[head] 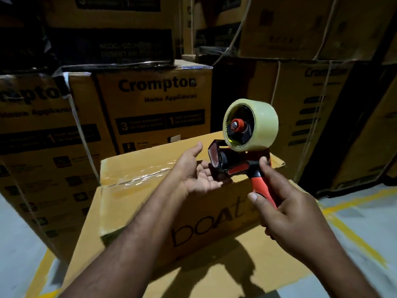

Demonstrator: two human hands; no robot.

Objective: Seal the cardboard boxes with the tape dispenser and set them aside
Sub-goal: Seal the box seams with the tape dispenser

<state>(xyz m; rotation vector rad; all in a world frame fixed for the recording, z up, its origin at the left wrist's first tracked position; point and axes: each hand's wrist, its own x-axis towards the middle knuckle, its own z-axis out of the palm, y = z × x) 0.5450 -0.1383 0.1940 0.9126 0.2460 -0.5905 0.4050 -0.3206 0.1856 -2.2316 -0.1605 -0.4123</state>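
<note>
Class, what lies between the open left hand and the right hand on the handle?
The black cutter end of the tape dispenser, above the cardboard box, in the head view.

The pale grey concrete floor (376,222) bears yellow painted lines (352,235), one slanting across its right side. A flat sheet of brown cardboard (247,276) lies on the floor at the near edge, and a brown cardboard box printed "boat" (214,203) stands on it. A tall brown printed carton (53,168) stands on the floor at the left, with dark-banded brown cartons (322,125) at the right.
</note>
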